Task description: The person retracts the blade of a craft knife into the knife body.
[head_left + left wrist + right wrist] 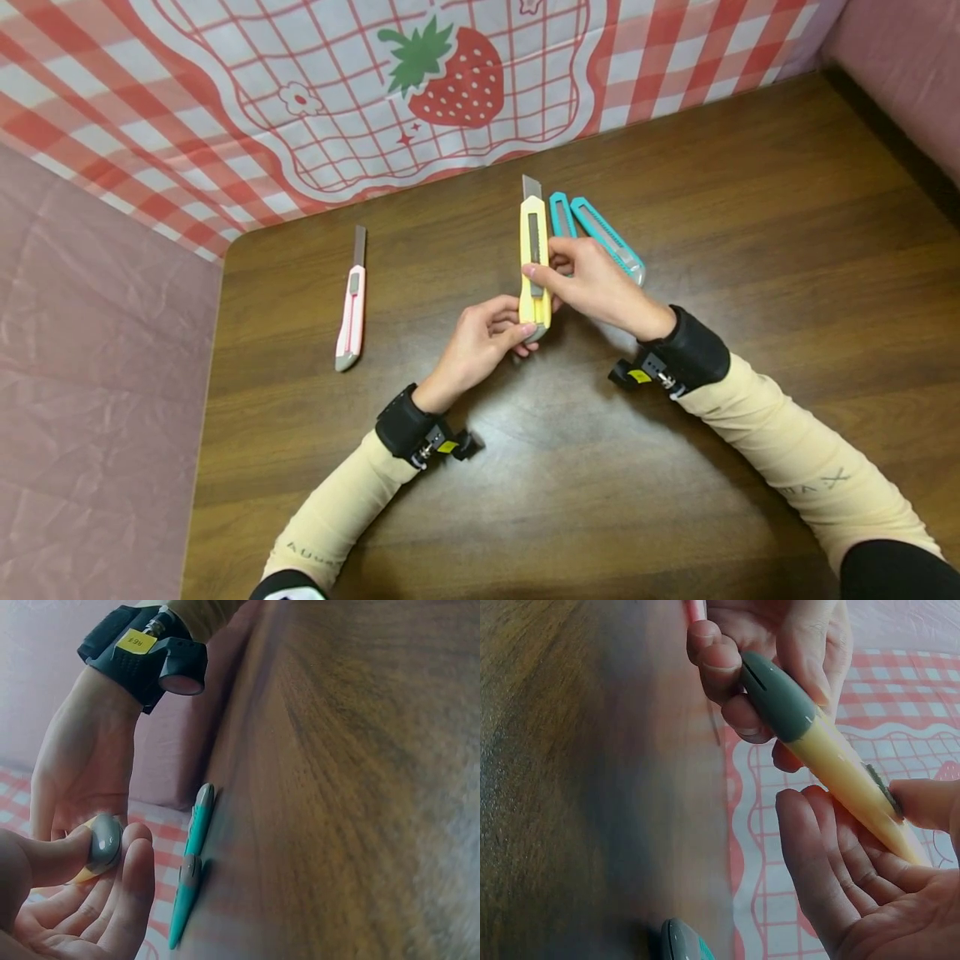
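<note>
Both hands hold a yellow utility knife (pixel 533 233) above the table, its blade (pixel 531 187) extended and pointing toward the back. My left hand (pixel 476 343) pinches the grey end cap (pixel 781 697) between thumb and fingers. Higher up the body, my right hand (pixel 600 282) grips it, with its thumb on the dark slider (pixel 885 791). In the left wrist view, the grey cap faces the camera and hides most of the knife. Just beyond the right hand lie two teal utility knives (pixel 561 214), the longer one (pixel 603 233) slanted and partly covered by the fingers.
A pink utility knife (pixel 352 318) with its blade out lies on the wooden table (pixel 285 467) to the left. Behind the table's back edge hangs a red checked cloth (pixel 637 75) with a strawberry print. Pink cloth (pixel 97 350) covers the left side.
</note>
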`<state>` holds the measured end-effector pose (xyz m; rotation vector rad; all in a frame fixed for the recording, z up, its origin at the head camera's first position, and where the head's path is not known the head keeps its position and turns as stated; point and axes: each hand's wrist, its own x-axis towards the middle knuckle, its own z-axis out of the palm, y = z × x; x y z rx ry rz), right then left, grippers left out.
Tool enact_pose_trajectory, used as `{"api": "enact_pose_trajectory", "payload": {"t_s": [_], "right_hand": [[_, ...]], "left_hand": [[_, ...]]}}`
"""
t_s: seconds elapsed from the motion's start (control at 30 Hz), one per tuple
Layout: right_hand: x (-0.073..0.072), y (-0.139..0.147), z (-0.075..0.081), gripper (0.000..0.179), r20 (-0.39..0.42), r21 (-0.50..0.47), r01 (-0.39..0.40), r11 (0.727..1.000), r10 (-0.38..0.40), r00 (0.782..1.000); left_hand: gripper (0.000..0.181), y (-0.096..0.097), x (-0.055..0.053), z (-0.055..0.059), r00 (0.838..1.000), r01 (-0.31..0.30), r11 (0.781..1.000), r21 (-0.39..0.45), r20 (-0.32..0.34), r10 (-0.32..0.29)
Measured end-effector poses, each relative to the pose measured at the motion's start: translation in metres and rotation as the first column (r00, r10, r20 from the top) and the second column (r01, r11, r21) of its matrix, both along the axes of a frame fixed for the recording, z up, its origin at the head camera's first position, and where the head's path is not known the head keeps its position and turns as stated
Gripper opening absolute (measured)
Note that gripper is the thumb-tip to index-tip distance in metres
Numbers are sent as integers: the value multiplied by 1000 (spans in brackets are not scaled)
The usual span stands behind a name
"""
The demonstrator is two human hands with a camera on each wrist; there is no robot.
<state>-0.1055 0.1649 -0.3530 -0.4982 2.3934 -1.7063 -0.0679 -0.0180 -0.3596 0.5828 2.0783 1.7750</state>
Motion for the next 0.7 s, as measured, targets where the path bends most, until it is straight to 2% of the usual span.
{"api": "enact_pose_trajectory", "payload": {"t_s": [0.37, 0.7], "right_hand": [[-2, 3, -3, 21, 18, 5, -17, 1000, 17, 1000], [-2, 4, -1, 30, 42, 58, -63, 996, 60, 997]], "left_hand": [[18, 1, 1, -2, 1000, -29, 999, 21, 4, 29], [19, 1, 1, -1, 999, -45, 999, 24, 7, 45]]}}
